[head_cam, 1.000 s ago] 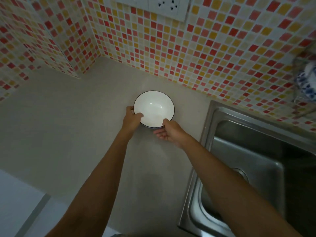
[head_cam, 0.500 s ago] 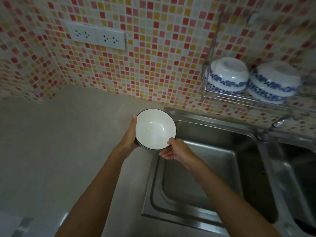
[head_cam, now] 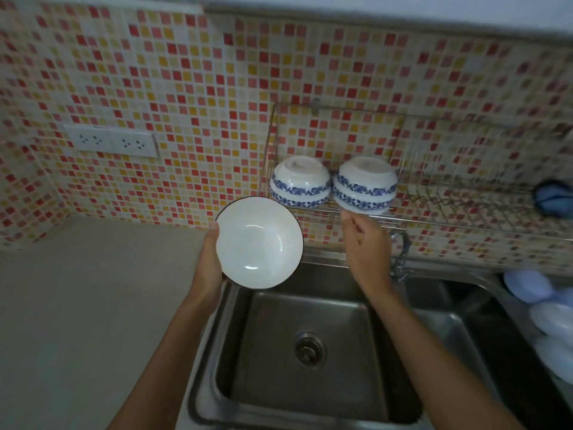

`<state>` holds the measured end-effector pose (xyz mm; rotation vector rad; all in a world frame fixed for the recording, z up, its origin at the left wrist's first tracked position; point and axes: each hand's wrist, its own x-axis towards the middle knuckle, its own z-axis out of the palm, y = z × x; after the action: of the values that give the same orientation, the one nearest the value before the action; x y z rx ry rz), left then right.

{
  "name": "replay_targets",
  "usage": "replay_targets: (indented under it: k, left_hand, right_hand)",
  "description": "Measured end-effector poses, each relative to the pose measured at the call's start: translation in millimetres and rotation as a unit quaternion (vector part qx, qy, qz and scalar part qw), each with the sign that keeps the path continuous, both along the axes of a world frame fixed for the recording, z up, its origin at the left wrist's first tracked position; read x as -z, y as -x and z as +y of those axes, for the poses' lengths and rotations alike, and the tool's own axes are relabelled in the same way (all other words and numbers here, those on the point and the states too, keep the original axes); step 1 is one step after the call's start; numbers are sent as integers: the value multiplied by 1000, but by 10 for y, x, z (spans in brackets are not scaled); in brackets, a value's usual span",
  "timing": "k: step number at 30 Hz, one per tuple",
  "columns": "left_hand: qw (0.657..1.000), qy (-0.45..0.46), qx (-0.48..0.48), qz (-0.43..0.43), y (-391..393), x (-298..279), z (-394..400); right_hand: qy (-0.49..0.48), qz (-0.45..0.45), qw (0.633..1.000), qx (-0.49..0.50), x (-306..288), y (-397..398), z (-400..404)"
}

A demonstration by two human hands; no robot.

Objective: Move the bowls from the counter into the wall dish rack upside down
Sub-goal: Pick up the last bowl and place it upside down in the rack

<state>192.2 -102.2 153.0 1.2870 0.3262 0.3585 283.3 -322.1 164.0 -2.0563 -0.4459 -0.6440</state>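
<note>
My left hand (head_cam: 208,264) holds a white bowl with a dark rim (head_cam: 259,242) by its left edge, its inside tilted toward me, above the sink's back left corner. My right hand (head_cam: 366,243) is off the bowl, raised with fingers apart just below the right blue-patterned bowl (head_cam: 365,183), which juts over the front of the wall dish rack (head_cam: 459,203). A second blue-patterned bowl (head_cam: 299,180) sits upside down at the rack's left end. Both rack bowls are upside down.
A steel sink (head_cam: 313,342) lies below the hands, with a tap (head_cam: 400,256) at the back wall. The beige counter (head_cam: 93,305) stretches to the left. A blue item (head_cam: 553,197) hangs at the rack's right end, and pale objects (head_cam: 542,311) sit at the far right.
The bowl rose from over the counter edge toward the rack. My right hand let go of it and moved up to the right, under the rack's right bowl. The view tilted up.
</note>
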Motion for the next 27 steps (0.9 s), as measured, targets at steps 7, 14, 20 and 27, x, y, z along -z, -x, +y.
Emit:
replay_targets:
  k: [7,14,20,27]
  left_hand:
    - [989,-138,-28,-43,-415,-569,-232]
    - [953,-281,-62,-91,-980,-1074,-563]
    - [857,-491,-99,-124,-1461,-1175,-737]
    - [687,-710,-110,-110,-1828,-853,-701]
  right_hand:
    - [253,98,958,88,-44,-716,-470]
    - [327,85,935,108,111,-841,-497]
    - [327,71,937,106,117,-835,-510]
    - [297,45,949,96,142,-839,-511]
